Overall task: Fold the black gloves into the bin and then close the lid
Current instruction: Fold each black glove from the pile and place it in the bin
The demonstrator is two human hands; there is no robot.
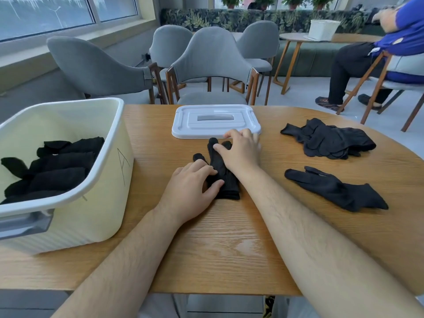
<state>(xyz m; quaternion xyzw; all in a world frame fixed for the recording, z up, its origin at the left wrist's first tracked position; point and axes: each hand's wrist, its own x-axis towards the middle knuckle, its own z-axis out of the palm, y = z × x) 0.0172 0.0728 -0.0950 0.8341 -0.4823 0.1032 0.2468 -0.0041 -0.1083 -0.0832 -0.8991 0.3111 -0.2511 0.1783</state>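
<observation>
— Where's the glove?
— One black glove (220,171) lies mid-table, left hand (192,191) and right hand (241,152) pressing flat on it, fingers spread, gripping nothing.
— The bin?
— Cream bin (110,180) left, lid (215,121) off beyond.

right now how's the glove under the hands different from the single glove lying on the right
The glove under the hands is pressed flat by the left hand and right hand, fingers pointing away toward the lid; the single glove lies untouched, angled across the table with fingers pointing left. The first sits at table centre, the second nearer the right edge. Both are black knit.
</observation>
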